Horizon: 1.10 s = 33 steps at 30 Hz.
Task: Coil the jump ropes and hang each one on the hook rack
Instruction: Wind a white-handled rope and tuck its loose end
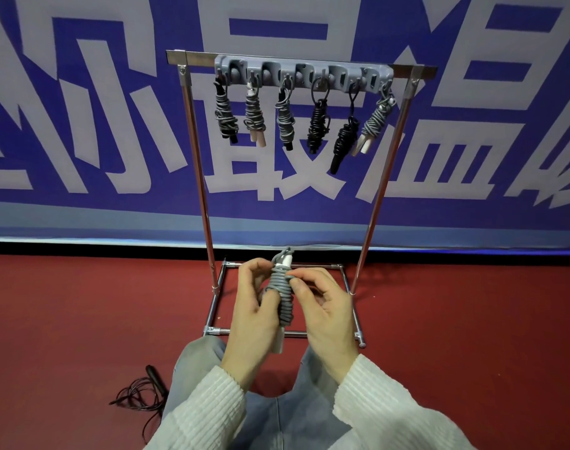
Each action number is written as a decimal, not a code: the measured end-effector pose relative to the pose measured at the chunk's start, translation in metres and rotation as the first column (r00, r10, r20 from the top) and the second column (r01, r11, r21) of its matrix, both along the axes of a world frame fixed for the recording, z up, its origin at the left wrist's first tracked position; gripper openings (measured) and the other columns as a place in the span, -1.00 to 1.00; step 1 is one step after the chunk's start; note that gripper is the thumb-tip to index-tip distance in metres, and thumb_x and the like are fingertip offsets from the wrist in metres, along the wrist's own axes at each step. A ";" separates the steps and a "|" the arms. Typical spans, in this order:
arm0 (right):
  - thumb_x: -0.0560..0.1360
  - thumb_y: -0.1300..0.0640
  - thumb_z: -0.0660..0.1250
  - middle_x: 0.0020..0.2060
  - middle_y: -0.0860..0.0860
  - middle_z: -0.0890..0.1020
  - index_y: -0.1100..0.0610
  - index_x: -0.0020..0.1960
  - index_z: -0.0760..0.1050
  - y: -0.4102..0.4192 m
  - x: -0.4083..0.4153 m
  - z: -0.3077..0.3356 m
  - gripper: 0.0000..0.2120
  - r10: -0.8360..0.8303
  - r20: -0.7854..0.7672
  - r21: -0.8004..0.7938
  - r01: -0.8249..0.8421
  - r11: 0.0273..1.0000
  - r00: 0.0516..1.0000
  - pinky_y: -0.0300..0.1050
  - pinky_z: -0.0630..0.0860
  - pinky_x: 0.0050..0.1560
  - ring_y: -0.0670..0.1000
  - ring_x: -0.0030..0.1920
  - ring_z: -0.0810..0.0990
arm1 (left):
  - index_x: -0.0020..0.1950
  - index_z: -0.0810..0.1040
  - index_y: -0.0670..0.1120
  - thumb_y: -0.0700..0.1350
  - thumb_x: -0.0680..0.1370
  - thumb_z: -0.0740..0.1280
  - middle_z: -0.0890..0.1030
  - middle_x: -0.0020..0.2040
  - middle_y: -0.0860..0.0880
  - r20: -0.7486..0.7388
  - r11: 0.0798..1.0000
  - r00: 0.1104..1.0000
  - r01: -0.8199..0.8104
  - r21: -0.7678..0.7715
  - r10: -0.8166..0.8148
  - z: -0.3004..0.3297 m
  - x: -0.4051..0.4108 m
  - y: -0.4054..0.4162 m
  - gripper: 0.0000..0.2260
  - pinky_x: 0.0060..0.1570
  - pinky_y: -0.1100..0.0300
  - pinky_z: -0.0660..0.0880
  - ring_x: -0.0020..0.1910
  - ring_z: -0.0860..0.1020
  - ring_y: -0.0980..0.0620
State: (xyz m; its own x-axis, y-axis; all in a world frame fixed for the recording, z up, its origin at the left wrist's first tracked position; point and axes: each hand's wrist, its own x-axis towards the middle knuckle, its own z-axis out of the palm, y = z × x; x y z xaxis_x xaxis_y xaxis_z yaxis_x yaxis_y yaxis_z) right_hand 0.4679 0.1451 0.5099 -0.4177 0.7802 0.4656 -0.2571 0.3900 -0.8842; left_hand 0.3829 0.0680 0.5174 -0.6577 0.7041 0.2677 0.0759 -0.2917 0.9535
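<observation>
A: Item one, in hand?

B: One grey jump rope with white handles, wound into a tight upright bundle, held low in front of the stand's floor frame. The left hand has its fingers curled around the bundle's left side. The right hand pinches the grey cord near the upper coils, thumb and forefinger on it. One white handle end shows at the top, another below the hands.

A: Item two, the rack?

B: One grey plastic hook rack, fixed to the top bar of a chrome tube stand. Six coiled ropes hang from its hooks: from the left, three grey bundles, two black bundles, then one grey bundle at the far right, tilted.

A: Loose stock?

B: One thin black jump rope, uncoiled, lying on the red floor to the left of the person's knee.

A: Surroundings?

B: Blue banner with large white characters behind the stand; white ribbed sleeves on both arms.
</observation>
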 end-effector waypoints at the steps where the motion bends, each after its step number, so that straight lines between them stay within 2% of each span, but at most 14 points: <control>1: 0.58 0.36 0.36 -0.04 -0.02 0.71 0.10 0.03 0.67 -0.004 -0.003 0.002 -0.79 -0.005 -0.030 -0.057 0.004 0.998 1.000 -0.20 0.58 0.04 0.00 0.04 0.69 | 0.11 0.48 0.11 -0.19 0.49 0.19 0.62 0.05 0.03 0.032 1.000 0.999 0.002 0.012 -0.003 0.001 0.001 0.001 -0.72 -0.18 -0.09 0.56 -0.14 0.55 -0.07; 4: 0.60 0.37 0.33 -0.08 0.03 0.74 0.14 0.03 0.66 -0.015 -0.009 0.008 -0.81 -0.050 -0.149 -0.236 0.013 0.972 0.988 -0.26 0.58 -0.05 -0.04 -0.05 0.71 | 0.13 0.48 0.06 -0.16 0.48 0.18 0.62 0.02 0.01 0.069 0.999 0.997 0.011 0.046 -0.014 0.007 0.006 0.002 -0.73 -0.24 0.04 0.54 -0.18 0.55 -0.03; 7: 0.61 0.34 0.33 -0.11 -0.01 0.74 0.14 0.03 0.65 -0.018 -0.011 0.011 -0.83 -0.088 -0.185 -0.280 0.033 0.960 0.979 -0.26 0.58 -0.10 -0.07 -0.10 0.70 | 0.14 0.46 -0.04 -0.14 0.51 0.23 0.62 -0.04 0.00 0.054 0.997 0.999 -0.001 0.077 -0.003 0.011 0.010 0.000 -0.79 -0.28 0.24 0.53 -0.22 0.56 0.12; 10: 0.61 0.32 0.34 -0.11 -0.01 0.74 0.10 0.03 0.64 -0.017 -0.014 0.009 -0.83 -0.076 -0.159 -0.269 0.032 0.963 0.984 -0.22 0.60 -0.08 -0.05 -0.10 0.70 | 0.07 0.46 -0.05 -0.14 0.50 0.26 0.61 -0.11 0.01 0.098 0.997 0.995 -0.006 0.079 -0.002 0.010 0.006 0.001 -0.84 -0.24 0.22 0.52 -0.22 0.54 0.10; 13: 0.61 0.28 0.36 -0.02 0.03 0.72 0.07 0.07 0.65 -0.015 -0.014 0.003 -0.85 -0.041 -0.120 -0.200 0.017 0.980 0.992 -0.07 0.63 0.04 0.05 0.02 0.71 | 0.00 0.45 -0.04 -0.16 0.52 0.26 0.59 -0.13 0.00 0.094 0.997 0.996 -0.016 0.072 0.009 0.011 0.002 0.004 -0.91 -0.24 0.16 0.50 -0.21 0.51 0.05; 16: 0.57 0.31 0.40 0.03 -0.02 0.67 0.04 0.07 0.69 -0.012 -0.012 -0.001 -0.79 -0.011 -0.076 -0.075 0.006 0.997 0.997 -0.10 0.60 0.13 0.05 0.11 0.68 | 0.00 0.48 -0.06 -0.22 0.60 0.27 0.59 -0.09 -0.09 0.091 0.997 0.995 -0.039 0.064 0.033 0.009 -0.001 0.006 -0.93 -0.14 0.04 0.52 -0.16 0.54 -0.01; 18: 0.56 0.34 0.42 0.05 -0.08 0.65 0.02 0.08 0.70 -0.011 -0.010 -0.004 -0.74 0.015 -0.055 -0.035 -0.017 0.999 0.998 -0.11 0.59 0.18 0.04 0.15 0.66 | 0.06 0.51 -0.06 -0.28 0.66 0.25 0.63 0.00 -0.14 0.051 0.997 0.996 -0.073 0.029 0.072 0.005 -0.004 0.006 -0.87 -0.01 -0.04 0.55 -0.07 0.59 -0.04; 20: 0.56 0.33 0.42 0.06 -0.12 0.65 -0.04 0.10 0.70 -0.011 -0.010 -0.006 -0.71 0.040 -0.034 -0.039 -0.042 0.998 0.999 -0.09 0.60 0.19 0.02 0.16 0.66 | 0.09 0.51 0.03 -0.20 0.67 0.24 0.64 0.02 -0.07 -0.026 0.994 0.994 -0.111 -0.012 0.110 0.001 -0.007 0.005 -0.86 0.05 -0.05 0.56 -0.02 0.62 -0.02; 22: 0.55 0.32 0.44 0.03 -0.13 0.66 -0.06 0.09 0.69 -0.011 -0.010 -0.007 -0.71 0.032 -0.039 -0.063 -0.034 0.997 0.999 -0.11 0.61 0.15 0.00 0.13 0.68 | 0.05 0.46 0.15 -0.07 0.62 0.20 0.64 -0.07 0.06 -0.082 0.989 0.989 -0.128 -0.073 0.122 -0.003 -0.007 0.005 -0.88 -0.01 -0.07 0.55 -0.10 0.60 0.02; 24: 0.53 0.32 0.46 -0.01 -0.12 0.68 -0.05 0.06 0.70 -0.012 -0.009 -0.007 -0.72 0.010 -0.047 -0.072 -0.013 0.997 0.999 -0.12 0.62 0.12 0.00 0.08 0.69 | 0.01 0.43 0.15 -0.09 0.59 0.16 0.61 -0.18 0.14 -0.115 0.981 0.983 -0.156 -0.112 0.143 -0.004 -0.007 0.004 -0.87 -0.11 -0.07 0.51 -0.22 0.54 0.08; 28: 0.51 0.33 0.47 -0.02 -0.10 0.68 -0.02 0.05 0.70 -0.009 -0.008 -0.008 -0.73 -0.003 -0.027 -0.040 0.002 0.999 1.000 -0.16 0.60 0.10 -0.01 0.07 0.69 | 0.04 0.44 -0.01 -0.34 0.65 0.14 0.58 -0.21 0.14 -0.146 0.983 0.980 -0.154 -0.101 0.138 -0.002 -0.011 0.002 -0.77 -0.20 0.02 0.48 -0.26 0.50 0.10; 30: 0.51 0.33 0.48 -0.04 -0.10 0.67 -0.03 0.04 0.71 -0.006 -0.007 -0.009 -0.72 0.015 -0.021 -0.051 -0.016 0.999 1.000 -0.19 0.59 0.08 -0.01 0.05 0.68 | 0.04 0.43 -0.02 -0.33 0.66 0.15 0.56 -0.23 0.16 -0.183 0.983 0.978 -0.124 -0.137 0.098 -0.003 -0.014 0.002 -0.79 -0.24 0.08 0.47 -0.28 0.47 0.12; 33: 0.51 0.34 0.47 -0.05 -0.07 0.66 0.00 0.04 0.73 -0.004 -0.005 -0.011 -0.74 0.054 -0.011 -0.074 -0.055 0.996 0.998 -0.23 0.57 0.05 0.00 0.03 0.67 | 0.01 0.40 -0.01 -0.26 0.67 0.18 0.52 -0.30 0.07 -0.278 0.972 0.958 -0.123 -0.200 0.064 -0.005 -0.019 0.000 -0.85 -0.31 0.00 0.42 -0.35 0.43 0.09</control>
State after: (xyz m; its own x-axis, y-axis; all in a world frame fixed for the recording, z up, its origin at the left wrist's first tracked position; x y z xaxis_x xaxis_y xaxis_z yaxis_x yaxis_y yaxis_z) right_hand 0.4628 0.1412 0.4987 -0.4565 0.7890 0.4112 -0.2838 0.3089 -0.9078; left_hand 0.3642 0.0676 0.5122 -0.6482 0.7027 0.2933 0.3542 -0.0628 0.9331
